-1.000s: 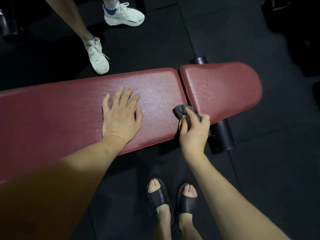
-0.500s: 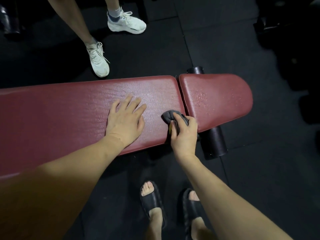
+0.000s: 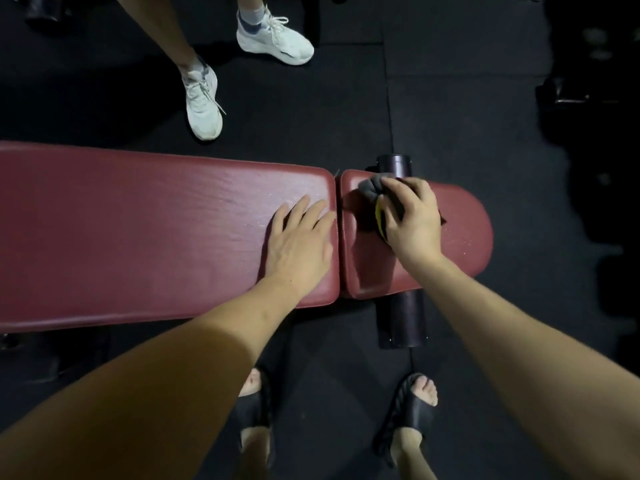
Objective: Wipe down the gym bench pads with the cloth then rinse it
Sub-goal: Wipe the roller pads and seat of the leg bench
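Note:
A dark red gym bench lies across the view: a long back pad [image 3: 138, 230] on the left and a short rounded seat pad [image 3: 464, 233] on the right, with a narrow gap between them. My left hand [image 3: 298, 247] rests flat on the right end of the long pad, fingers straight. My right hand [image 3: 412, 220] grips a bunched grey cloth [image 3: 372, 188] with a yellow patch and presses it on the far part of the seat pad.
A black foam roller [image 3: 401, 320] runs under the seat pad and sticks out at both sides. Another person's legs in white sneakers [image 3: 202, 102] stand beyond the bench. My feet in black sandals [image 3: 414, 414] are on the black rubber floor. Dark equipment sits at the right.
My right hand has carried the cloth from the near edge by the gap to the far part of the seat pad. My left hand has slid right toward the gap.

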A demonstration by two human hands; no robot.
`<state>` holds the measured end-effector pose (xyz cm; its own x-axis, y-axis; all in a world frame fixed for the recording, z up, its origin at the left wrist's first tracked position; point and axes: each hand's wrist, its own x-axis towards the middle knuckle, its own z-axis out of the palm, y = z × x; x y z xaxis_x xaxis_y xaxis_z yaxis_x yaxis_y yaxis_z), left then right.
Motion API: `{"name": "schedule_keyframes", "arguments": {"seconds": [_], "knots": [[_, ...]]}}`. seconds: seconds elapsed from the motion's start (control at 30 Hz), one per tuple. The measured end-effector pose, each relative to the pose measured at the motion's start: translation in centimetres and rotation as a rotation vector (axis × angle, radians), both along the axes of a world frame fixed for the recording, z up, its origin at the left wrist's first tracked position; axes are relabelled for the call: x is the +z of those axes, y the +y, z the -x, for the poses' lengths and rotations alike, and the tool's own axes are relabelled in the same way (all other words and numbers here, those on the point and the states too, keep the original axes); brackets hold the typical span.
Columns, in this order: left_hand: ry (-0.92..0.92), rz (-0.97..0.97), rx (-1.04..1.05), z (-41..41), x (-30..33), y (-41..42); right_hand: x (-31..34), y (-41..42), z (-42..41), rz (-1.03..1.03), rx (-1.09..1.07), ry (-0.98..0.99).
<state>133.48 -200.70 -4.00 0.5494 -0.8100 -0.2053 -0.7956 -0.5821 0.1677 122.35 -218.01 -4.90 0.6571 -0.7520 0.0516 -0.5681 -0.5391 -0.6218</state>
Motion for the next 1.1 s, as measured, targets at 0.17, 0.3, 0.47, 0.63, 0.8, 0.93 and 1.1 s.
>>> {"name": "schedule_keyframes", "arguments": {"seconds": [0.17,0.3,0.47,0.63,0.8,0.93,1.1], "knots": [[-0.108,-0.097,0.036,0.9,-2.6,-1.7,-2.0,-5.3,-3.1,0.111,0.221,-0.037],[-0.173,-0.109,0.051,1.2,-3.1,-1.8,-4.7,-6.0,-6.3,0.117,0.391,-0.031],[-0.201,-0.114,0.070,1.3,-3.0,-2.0,-5.0,-4.2,-4.6,0.123,0.333,-0.098],[-0.218,-0.129,0.067,1.4,-2.9,-2.1,-4.9,0.5,4.1,0.101,0.461,-0.101],[-0.230,-0.106,0.069,1.3,-3.2,-2.1,-5.2,-2.1,0.2,0.194,0.423,-0.084],[-0.237,-0.089,0.070,1.4,-3.2,-2.0,-5.1,-5.6,-6.6,0.181,0.204,-0.042],[-0.226,-0.110,0.073,1.5,-2.9,-2.1,-4.6,2.1,2.6,0.058,0.301,-0.100]]}}
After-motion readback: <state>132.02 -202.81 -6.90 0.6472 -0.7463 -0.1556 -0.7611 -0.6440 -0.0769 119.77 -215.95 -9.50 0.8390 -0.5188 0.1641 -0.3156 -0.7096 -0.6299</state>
